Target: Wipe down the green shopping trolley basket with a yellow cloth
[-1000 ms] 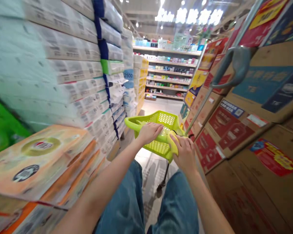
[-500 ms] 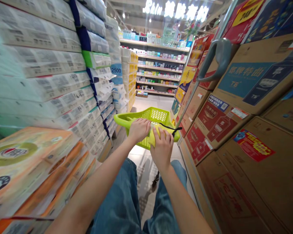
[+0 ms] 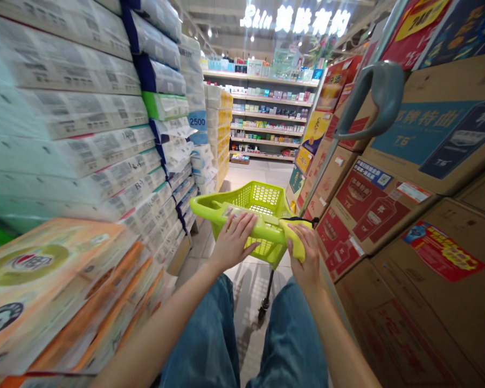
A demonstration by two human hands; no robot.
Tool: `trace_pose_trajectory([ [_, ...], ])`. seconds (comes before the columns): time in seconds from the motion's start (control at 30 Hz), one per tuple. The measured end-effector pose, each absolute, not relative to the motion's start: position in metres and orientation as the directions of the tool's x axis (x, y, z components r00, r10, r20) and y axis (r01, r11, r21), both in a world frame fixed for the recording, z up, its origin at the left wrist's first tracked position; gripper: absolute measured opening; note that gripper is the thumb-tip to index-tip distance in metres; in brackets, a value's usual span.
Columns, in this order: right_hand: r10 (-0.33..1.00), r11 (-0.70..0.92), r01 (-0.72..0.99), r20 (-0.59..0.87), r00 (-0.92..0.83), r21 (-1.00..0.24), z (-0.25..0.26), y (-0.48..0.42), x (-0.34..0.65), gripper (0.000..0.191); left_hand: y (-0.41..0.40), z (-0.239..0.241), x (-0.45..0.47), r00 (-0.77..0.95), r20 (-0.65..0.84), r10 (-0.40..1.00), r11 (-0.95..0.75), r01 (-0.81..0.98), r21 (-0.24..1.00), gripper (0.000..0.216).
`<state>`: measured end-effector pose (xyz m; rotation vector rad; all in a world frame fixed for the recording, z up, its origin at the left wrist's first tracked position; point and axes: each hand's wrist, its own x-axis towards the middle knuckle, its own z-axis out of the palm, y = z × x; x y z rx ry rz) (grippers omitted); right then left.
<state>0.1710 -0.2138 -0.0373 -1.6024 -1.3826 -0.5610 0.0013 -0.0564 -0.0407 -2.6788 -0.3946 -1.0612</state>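
Observation:
In front of my knees stands a lime-green shopping basket cart (image 3: 267,193) with perforated walls. My left hand (image 3: 235,237) lies on the middle of its near handle bar (image 3: 267,233), fingers stretched flat across it and thumb apart. At the right end of the bar, my right hand (image 3: 307,253) is closed around a folded yellow cloth (image 3: 297,242) and presses it onto the bar. A black cord (image 3: 303,220) runs along the top of the cloth. Part of the cloth is hidden under my fingers.
Paper packs (image 3: 92,116) are piled along the left, with orange packs (image 3: 44,269) nearer. Stacked cartons (image 3: 388,199) line the right. A grey loop handle (image 3: 392,102) on a metal pole rises beside the cart's right side. Product shelves (image 3: 267,99) close the aisle's far end.
My right hand has moved right along the bar with the yellow cloth, away from my left hand. The left hand's fingers have spread and flattened. The view has shifted slightly.

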Motion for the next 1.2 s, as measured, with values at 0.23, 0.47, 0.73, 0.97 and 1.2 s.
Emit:
trace_pose_trajectory([
  [0.23, 0.679, -0.245, 0.963, 0.691, 0.250, -0.108, -0.032, -0.188, 0.097, 0.061, -0.068, -0.066, 0.009, 0.636, 0.736, 0.232, -0.898, 0.431, -0.089, 0.058],
  [0.47, 0.606, -0.106, 0.975, 0.765, 0.219, -0.195, -0.042, -0.221, 0.168, 0.050, -0.043, -0.068, 0.005, 0.567, 0.817, 0.106, -0.928, 0.351, -0.123, 0.048],
  [0.73, 0.529, -0.146, 0.920, 0.758, 0.382, -0.363, -0.043, -0.221, 0.159, 0.048, -0.053, -0.066, 0.013, 0.475, 0.862, 0.178, -0.942, 0.336, 0.009, 0.045],
  [0.97, 0.660, -0.235, 0.944, 0.674, 0.330, -0.232, -0.028, -0.186, 0.093, 0.060, -0.054, -0.065, 0.006, 0.480, 0.857, 0.188, -0.939, 0.343, 0.014, 0.044],
  [1.2, 0.574, 0.077, 0.942, 0.787, 0.225, -0.326, -0.050, -0.230, 0.170, 0.053, -0.046, -0.065, -0.002, 0.489, 0.860, 0.148, -0.936, 0.351, -0.038, 0.042],
])
